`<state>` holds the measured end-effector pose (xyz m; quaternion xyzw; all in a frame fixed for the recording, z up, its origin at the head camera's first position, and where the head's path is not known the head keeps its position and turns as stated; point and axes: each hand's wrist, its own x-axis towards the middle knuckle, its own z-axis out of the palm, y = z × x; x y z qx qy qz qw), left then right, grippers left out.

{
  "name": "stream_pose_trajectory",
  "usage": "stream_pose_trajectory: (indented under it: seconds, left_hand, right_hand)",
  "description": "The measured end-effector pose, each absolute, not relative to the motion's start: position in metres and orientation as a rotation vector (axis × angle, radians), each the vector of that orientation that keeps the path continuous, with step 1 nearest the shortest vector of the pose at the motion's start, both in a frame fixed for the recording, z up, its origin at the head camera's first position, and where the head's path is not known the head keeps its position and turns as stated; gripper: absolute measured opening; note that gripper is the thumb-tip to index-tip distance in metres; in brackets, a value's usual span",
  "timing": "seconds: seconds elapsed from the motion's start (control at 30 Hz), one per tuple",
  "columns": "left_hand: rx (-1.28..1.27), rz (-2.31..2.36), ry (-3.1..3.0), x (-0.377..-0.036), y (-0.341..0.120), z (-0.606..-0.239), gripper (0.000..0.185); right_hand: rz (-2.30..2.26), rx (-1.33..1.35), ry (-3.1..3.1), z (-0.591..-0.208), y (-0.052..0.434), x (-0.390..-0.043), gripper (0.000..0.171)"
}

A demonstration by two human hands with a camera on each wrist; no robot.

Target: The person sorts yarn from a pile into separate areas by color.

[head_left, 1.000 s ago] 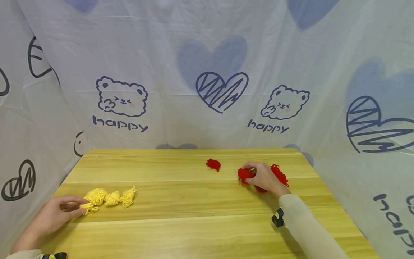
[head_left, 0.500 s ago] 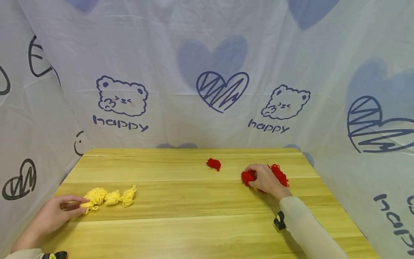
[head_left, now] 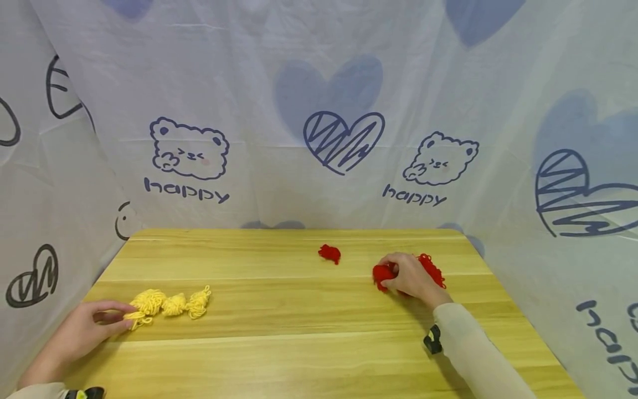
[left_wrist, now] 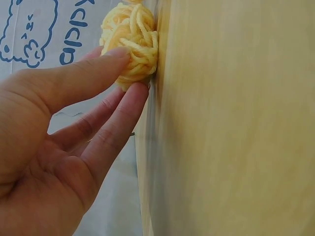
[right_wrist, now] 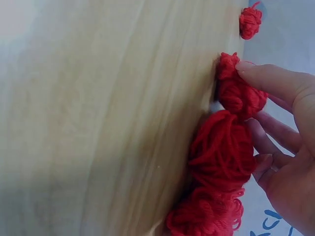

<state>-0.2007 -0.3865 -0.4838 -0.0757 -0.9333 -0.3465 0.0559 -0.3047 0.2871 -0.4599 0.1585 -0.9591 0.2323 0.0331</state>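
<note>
At the left of the table, my left hand [head_left: 82,332] pinches a yellow yarn ball [left_wrist: 130,46] between thumb and fingertips. It is the left end of a short row, with a larger yellow yarn ball [head_left: 149,302] beside it. On the right side, my right hand [head_left: 411,277] grips a red yarn ball [head_left: 382,277], low over the wood. In the right wrist view this ball lies against a bigger red yarn ball [right_wrist: 221,150], followed by a loopy red yarn ball [right_wrist: 206,214]. From the head view, the hand hides the bigger one.
A small red yarn ball [head_left: 329,254] sits alone toward the back of the wooden table [head_left: 279,354]. Two more yellow balls continue the left row, ending with a loopy yellow yarn ball [head_left: 198,302]. A white printed curtain [head_left: 264,166] surrounds the table's back and sides.
My right hand has shifted slightly right and down with the red yarn ball, bringing it up to the other red balls. The left hand and the yellow row have stayed put.
</note>
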Motion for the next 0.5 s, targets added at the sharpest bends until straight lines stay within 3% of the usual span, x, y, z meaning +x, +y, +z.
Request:
stream_pose_trajectory:
  seconds: [0.5]
  left_hand:
    - [-0.182, -1.023, -2.878, -0.202, -0.386, -0.480, 0.026]
  right_hand:
    - [0.854, 0.467, -2.942, -0.441, 0.287, -0.303, 0.045]
